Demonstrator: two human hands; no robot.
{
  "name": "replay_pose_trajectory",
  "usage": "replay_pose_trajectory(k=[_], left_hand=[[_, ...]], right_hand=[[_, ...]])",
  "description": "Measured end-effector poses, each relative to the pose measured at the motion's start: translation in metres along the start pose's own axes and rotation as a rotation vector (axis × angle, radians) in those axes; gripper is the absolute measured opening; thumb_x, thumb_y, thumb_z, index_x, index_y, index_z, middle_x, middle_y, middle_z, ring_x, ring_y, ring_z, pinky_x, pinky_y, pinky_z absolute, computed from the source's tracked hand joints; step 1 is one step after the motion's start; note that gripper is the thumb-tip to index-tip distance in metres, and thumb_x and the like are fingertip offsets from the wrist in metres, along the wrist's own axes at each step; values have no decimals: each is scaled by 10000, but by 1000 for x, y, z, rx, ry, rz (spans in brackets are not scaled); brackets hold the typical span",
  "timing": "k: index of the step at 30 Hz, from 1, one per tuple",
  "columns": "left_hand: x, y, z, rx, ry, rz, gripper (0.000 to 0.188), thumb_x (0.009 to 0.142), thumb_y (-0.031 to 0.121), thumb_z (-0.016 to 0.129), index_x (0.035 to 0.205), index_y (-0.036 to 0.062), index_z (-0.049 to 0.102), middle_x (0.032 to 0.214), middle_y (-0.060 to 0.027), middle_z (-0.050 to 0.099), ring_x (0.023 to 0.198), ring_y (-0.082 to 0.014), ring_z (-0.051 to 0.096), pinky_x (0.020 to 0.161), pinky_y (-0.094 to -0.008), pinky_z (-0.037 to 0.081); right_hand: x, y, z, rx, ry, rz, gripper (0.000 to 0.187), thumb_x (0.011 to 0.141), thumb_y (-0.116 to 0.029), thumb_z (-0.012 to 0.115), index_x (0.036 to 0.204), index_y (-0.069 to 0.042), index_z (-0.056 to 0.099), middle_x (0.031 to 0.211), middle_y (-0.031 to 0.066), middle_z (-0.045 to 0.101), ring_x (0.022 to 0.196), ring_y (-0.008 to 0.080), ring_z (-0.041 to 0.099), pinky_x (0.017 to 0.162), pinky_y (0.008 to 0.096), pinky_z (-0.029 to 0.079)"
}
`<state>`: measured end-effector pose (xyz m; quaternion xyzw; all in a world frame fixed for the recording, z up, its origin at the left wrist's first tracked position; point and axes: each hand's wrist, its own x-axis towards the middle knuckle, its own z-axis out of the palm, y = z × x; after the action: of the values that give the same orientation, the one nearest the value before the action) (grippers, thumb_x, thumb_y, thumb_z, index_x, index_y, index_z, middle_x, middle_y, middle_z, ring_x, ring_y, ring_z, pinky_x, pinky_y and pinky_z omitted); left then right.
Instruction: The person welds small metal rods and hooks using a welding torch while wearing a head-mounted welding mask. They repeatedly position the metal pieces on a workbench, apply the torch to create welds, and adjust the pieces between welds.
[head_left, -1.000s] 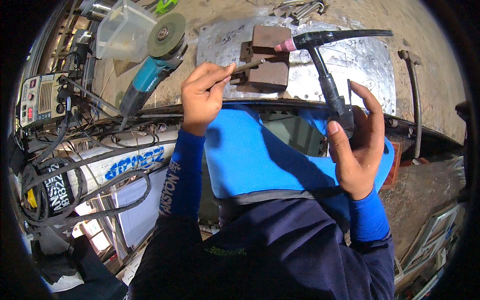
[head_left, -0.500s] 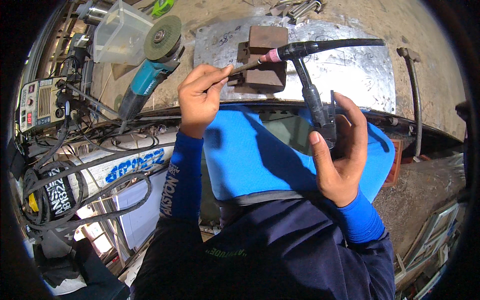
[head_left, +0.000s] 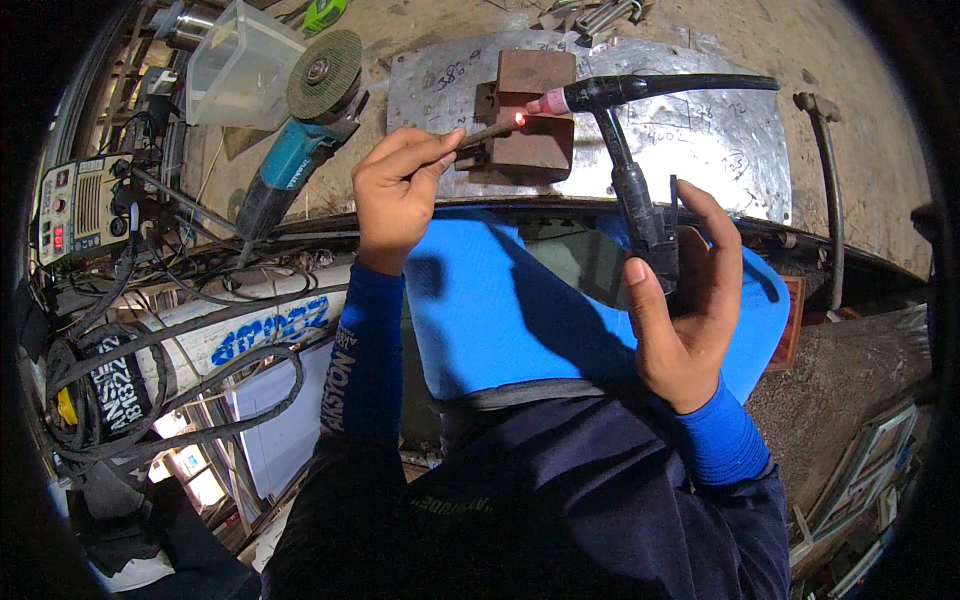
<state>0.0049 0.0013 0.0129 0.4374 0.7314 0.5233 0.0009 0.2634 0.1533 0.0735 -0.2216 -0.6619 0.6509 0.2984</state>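
A short brownish metal rod (head_left: 487, 134) is pinched between the thumb and fingers of my left hand (head_left: 397, 195). Its right end glows orange-red. In my right hand (head_left: 690, 335) is the lower handle of a black TIG welding torch (head_left: 628, 188), thumb and fingers wrapped around it. The torch's pink nozzle (head_left: 549, 102) points left, just above and to the right of the glowing tip, with a small gap between them. Below both lies a brown metal block (head_left: 533, 157), with a second brown block (head_left: 537, 72) behind it.
A marked metal plate (head_left: 440, 75) lies under the blocks. At left are a teal angle grinder (head_left: 292, 160), a clear plastic bin (head_left: 240, 75), a welding machine (head_left: 85, 208) and coiled cables (head_left: 180, 432). A hammer (head_left: 828, 170) lies at right. Clamps (head_left: 595, 18) sit at the back.
The torch has shifted slightly right, drawing its nozzle off the rod's end. That end now shows a bright glow. My left hand has moved slightly left.
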Motion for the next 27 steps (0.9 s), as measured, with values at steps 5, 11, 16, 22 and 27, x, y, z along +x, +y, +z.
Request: replay_pose_trajectory(k=[5, 11, 16, 22, 27], left_hand=[[1, -2, 0, -14, 0, 7, 242, 892, -85, 758, 1102, 11, 831, 884, -73, 706, 796, -139, 634, 715, -262, 493], [0, 0, -2, 7, -4, -27, 231, 891, -95, 771, 1094, 1, 824, 929, -97, 735, 840, -155, 661, 755, -264, 509], [0, -2, -2, -4, -12, -22, 228, 891, -97, 769, 1092, -3, 824, 944, -101, 742, 852, -154, 666, 764, -264, 513], [0, -1, 0, -8, 16, -23, 208, 886, -83, 755, 1064, -3, 827, 903, -94, 736, 823, -168, 679, 749, -278, 526], [-5, -10, -8, 309, 6, -2, 73, 871, -17, 773, 941, -30, 792, 929, -132, 770, 882, -249, 732, 817, -405, 583]], right_hand=[[-1, 2, -3, -28, 1, 13, 634, 948, 70, 652, 1541, 38, 430, 1432, 163, 553, 1315, 228, 574, 1121, 348, 440], [-1, 3, -5, -45, -7, -4, 631, 944, 73, 654, 1536, 44, 437, 1452, 163, 537, 1314, 228, 574, 1119, 348, 441], [1, 1, -4, -47, -26, -10, 630, 943, 73, 655, 1533, 53, 438, 1453, 174, 537, 1323, 240, 572, 1130, 357, 436], [2, 3, -5, -117, -49, -55, 598, 942, 81, 655, 1510, 62, 470, 1468, 190, 548, 1351, 271, 573, 1142, 377, 439], [4, 1, -6, -223, -56, -124, 603, 941, 87, 658, 1516, 8, 491, 1450, 137, 564, 1174, 188, 625, 1028, 327, 504]])
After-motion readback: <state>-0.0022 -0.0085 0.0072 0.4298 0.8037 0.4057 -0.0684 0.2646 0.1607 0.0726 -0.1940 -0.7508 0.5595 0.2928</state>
